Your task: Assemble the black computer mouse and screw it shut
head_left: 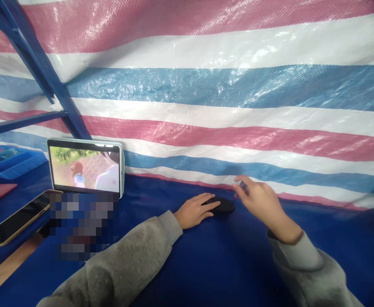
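Note:
My left hand (197, 211) lies with its fingers spread, the fingertips resting on a flat, black, rounded object (224, 206) on the blue tabletop. What kind of object it is, I cannot tell. To its right, my right hand (261, 199) is raised a little above the table, thumb and fingers curled together. A small dark, purplish thing with a reddish bit (237, 195) shows at those fingers, mostly hidden by them. Both wrists come out of grey sleeves.
A tablet (85, 167) playing a video stands against the striped sheet (187, 85). A phone (18, 217) lies left of it, near another person's forearm (15, 261) and a pixelated patch. Blue trays (17, 164) and a blue metal frame (41, 64) are further left.

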The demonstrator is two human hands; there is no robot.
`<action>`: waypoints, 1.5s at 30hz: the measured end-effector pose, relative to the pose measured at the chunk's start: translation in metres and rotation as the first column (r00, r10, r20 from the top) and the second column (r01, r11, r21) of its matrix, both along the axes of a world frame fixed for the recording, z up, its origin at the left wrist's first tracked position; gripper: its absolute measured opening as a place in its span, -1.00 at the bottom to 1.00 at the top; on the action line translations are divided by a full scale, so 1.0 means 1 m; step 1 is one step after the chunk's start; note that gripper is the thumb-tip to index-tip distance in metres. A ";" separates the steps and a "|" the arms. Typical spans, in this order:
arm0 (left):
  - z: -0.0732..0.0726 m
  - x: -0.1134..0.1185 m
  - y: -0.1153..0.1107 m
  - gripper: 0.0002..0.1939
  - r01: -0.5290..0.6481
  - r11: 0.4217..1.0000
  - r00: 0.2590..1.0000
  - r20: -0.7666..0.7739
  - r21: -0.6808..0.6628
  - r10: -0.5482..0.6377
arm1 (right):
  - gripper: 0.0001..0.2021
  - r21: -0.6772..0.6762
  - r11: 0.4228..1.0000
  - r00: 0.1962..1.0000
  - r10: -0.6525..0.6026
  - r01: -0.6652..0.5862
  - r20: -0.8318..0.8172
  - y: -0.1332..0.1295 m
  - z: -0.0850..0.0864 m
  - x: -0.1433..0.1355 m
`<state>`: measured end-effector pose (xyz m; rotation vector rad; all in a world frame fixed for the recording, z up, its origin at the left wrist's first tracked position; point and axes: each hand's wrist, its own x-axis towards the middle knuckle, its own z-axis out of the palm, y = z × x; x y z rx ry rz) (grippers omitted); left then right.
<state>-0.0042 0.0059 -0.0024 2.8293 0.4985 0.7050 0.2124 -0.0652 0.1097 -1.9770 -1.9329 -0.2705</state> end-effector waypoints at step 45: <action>0.004 -0.001 -0.001 -0.56 0.002 1.000 1.000 -0.009 -0.024 -0.002 | -0.69 0.023 0.999 0.999 0.039 -0.039 -0.010 0.000 -0.002 0.002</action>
